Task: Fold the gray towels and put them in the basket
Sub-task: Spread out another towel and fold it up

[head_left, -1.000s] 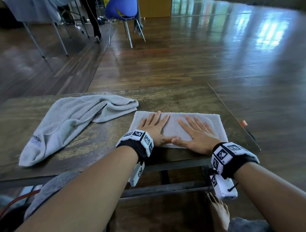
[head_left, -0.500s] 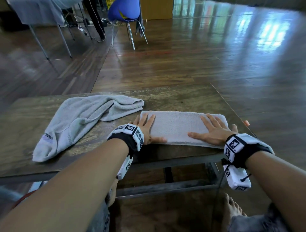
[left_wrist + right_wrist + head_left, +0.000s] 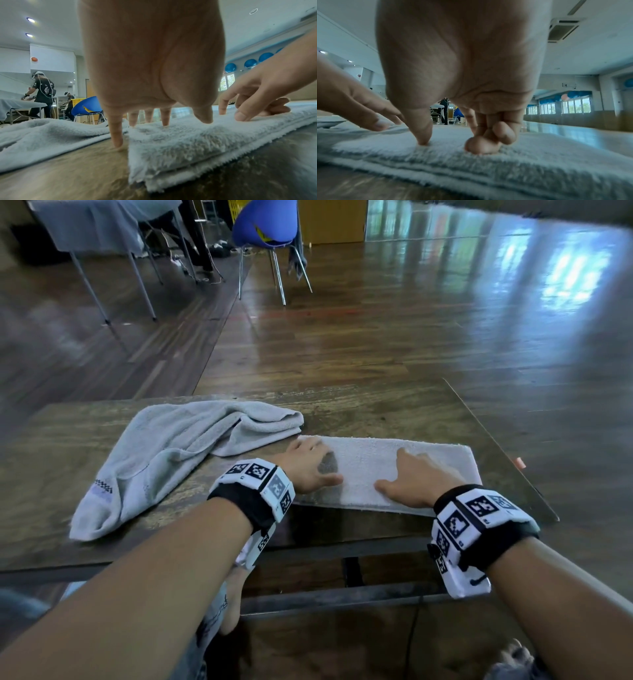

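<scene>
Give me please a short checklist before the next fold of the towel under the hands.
1. Folded towel lies flat on the table: ok.
2. Left hand at its left end: ok.
3. Right hand on its top, fingertips touching: ok.
4. Layers aligned at the near edge: ok, by the left wrist view.
5. Second towel clear of the folded one: not ok, its end touches the far left corner.
6. Basket within reach: cannot tell, not in view.

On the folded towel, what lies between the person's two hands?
Only bare terry of the folded towel lies between the left hand and the right hand. The head view shows this best.
</scene>
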Motion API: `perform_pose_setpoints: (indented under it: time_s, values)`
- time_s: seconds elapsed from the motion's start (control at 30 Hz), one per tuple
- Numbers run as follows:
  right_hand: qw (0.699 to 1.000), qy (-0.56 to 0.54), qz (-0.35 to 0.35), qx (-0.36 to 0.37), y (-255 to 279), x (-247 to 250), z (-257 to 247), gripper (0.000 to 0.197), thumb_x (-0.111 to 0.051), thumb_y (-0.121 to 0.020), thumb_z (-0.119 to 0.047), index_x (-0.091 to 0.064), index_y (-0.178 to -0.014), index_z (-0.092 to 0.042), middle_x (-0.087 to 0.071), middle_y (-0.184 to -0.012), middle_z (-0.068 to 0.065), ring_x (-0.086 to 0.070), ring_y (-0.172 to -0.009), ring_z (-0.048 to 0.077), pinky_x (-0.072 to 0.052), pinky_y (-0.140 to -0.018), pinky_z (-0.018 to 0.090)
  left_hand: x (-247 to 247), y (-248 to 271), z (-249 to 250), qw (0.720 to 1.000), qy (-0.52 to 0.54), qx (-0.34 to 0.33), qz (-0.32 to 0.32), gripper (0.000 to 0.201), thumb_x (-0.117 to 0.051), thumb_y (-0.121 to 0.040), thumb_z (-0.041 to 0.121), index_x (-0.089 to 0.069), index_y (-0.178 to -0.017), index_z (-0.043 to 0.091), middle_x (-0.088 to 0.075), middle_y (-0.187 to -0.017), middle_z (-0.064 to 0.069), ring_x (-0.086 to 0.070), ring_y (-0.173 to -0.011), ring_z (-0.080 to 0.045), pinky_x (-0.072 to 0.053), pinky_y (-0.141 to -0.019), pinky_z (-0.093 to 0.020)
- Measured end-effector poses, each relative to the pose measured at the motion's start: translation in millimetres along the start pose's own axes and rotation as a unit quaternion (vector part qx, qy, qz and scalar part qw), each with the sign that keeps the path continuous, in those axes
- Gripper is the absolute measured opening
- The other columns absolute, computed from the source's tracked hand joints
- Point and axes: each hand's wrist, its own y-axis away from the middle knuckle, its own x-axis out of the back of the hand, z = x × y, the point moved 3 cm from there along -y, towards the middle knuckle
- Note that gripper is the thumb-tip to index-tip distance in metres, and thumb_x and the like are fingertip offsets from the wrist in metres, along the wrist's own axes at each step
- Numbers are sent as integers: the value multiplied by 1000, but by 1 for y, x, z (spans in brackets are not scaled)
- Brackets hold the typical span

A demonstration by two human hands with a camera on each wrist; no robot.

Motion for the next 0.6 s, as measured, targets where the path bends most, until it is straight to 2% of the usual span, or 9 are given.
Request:
perform_pose_setpoints:
  time_s: [0.07, 0.13, 0.2, 0.27, 0.33, 0.4, 0.43, 0.5, 0.6]
  values:
    - [1000, 2, -4, 4, -2, -2, 0, 76, -58, -89, -54, -36, -145, -8, -59, -131, 13, -58, -115, 31, -48, -85, 39, 2, -1, 4, 1000, -19, 0, -13, 85, -45, -90, 71, -19, -156, 24, -13, -165, -3, -15, -151, -27, -22, -120, -50]
    - [1000, 3, -3, 11, -4, 3, 1, 69, -58, -91, -53, -41, -140, -9, -58, -131, 14, -57, -116, 31, -46, -86, 38, 9, 0, 9, 999, -51, 2, -12, 78, -46, -88, 72, -36, -146, 21, -33, -153, -9, -36, -137, -30, -36, -109, -47]
    - [1000, 8, 11, 25, -6, 10, 2, 62, -56, -92, -51, -44, -138, -11, -54, -133, 15, -54, -118, 32, -44, -90, 39, 20, 1, 14, 998, -62, -2, -3, 66, -46, -90, 70, -55, -124, 14, -53, -127, -10, -54, -109, -28, -46, -88, -38]
    - [997, 17, 49, 54, -5, 16, 2, 58, -54, -93, -50, -45, -137, -14, -50, -133, 15, -50, -121, 33, -42, -97, 44, 27, 2, 18, 999, -41, -10, 1, 58, -45, -93, 66, -57, -102, 9, -59, -104, -6, -56, -90, -24, -41, -68, -31]
    - [994, 12, 78, 78, -3, 20, 4, 54, -54, -92, -48, -47, -136, -17, -49, -130, 12, -49, -121, 31, -42, -97, 45, 28, 6, 20, 1000, -25, 1, -3, 52, -47, -95, 61, -56, -107, 12, -56, -105, -7, -56, -93, -24, -42, -72, -32]
    - [994, -10, 60, 86, 0, 18, 7, 52, -54, -93, -47, -47, -136, -18, -50, -126, 9, -51, -115, 28, -46, -93, 43, 26, 10, 20, 1000, -26, 13, -12, 45, -52, -95, 56, -53, -119, 18, -57, -111, -7, -56, -99, -24, -46, -85, -38]
    - [995, -9, 39, 88, 0, 16, 8, 52, -54, -94, -46, -47, -136, -18, -51, -121, 8, -52, -110, 26, -46, -90, 41, 25, 12, 21, 999, -26, 14, -17, 44, -53, -95, 54, -52, -120, 18, -58, -110, -6, -57, -99, -24, -46, -87, -39]
    - [995, 4, 16, 99, 2, 12, 10, 51, -54, -94, -45, -47, -136, -16, -49, -116, 7, -52, -105, 26, -44, -90, 39, 26, 15, 25, 1000, -11, 11, -15, 42, -56, -94, 51, -51, -121, 19, -59, -107, -2, -56, -98, -22, -45, -84, -37]
    - [993, -4, 4, 115, 3, 10, 14, 53, -51, -97, -42, -42, -142, -15, -46, -135, 10, -49, -123, 30, -40, -105, 44, 30, 18, 36, 999, 48, -6, -23, 37, -62, -92, 40, -53, -125, 24, -53, -104, 3, -53, -89, -16, -41, -74, -32]
